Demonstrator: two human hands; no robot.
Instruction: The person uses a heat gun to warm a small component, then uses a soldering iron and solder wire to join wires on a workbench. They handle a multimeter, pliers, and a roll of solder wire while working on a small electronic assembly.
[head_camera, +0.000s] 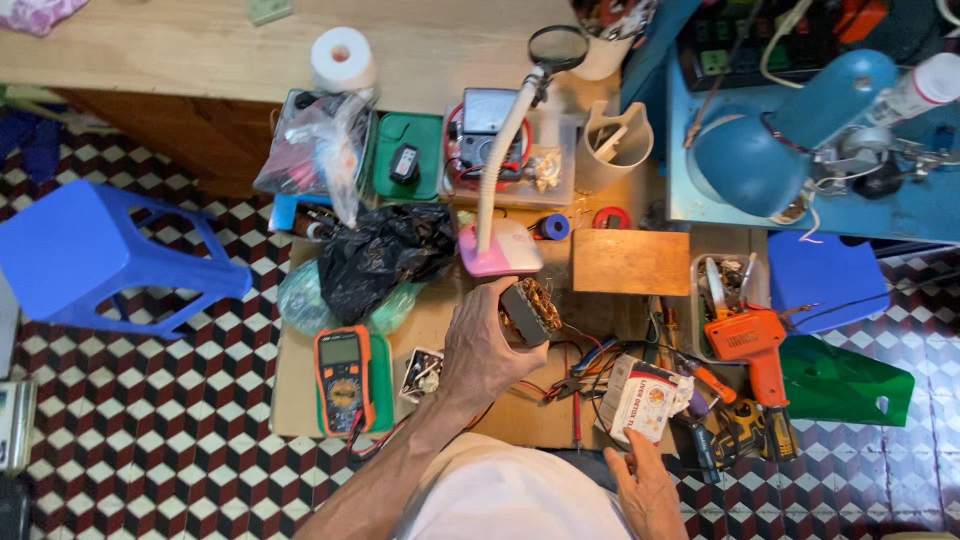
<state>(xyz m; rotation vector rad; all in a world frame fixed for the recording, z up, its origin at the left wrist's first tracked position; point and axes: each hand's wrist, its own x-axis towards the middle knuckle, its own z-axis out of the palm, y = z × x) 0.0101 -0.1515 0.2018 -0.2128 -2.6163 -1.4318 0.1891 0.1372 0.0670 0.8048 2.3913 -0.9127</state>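
1. Left hand (483, 345) is closed round a small transformer (529, 310), a dark laminated block w/ copper-coloured windings showing on top; held up over the middle of the cardboard work sheet (300, 390).
2. Right hand (648, 488) sits at the near edge of the sheet, fingers touching the lower end of a small white carton w/ red print (640, 398); can't tell if it grips it or just rests on it.
3. Red & black wires (585, 365) lie tangled on the sheet btwn transformer and carton.
4. Orange multimeter (343, 378) lies flat near the sheet's left edge, just left of the left wrist; a small white card w/ parts (421, 372) sits btwn them.
5. Black plastic bag (385, 252) is heaped toward the far-left corner, over a greenish bag.
6. Pink-based magnifier lamp (503, 250) stands just beyond the transformer, its gooseneck rising to a round lens (557, 45).
7. Bare wooden block (630, 262) lies right of the lamp base.
8. Orange soldering gun (755, 345) lies at the sheet's right edge, beside a tray of tools (725, 285).
9. Blue plastic stool (95, 260) stands on the checked floor, well left of the sheet.
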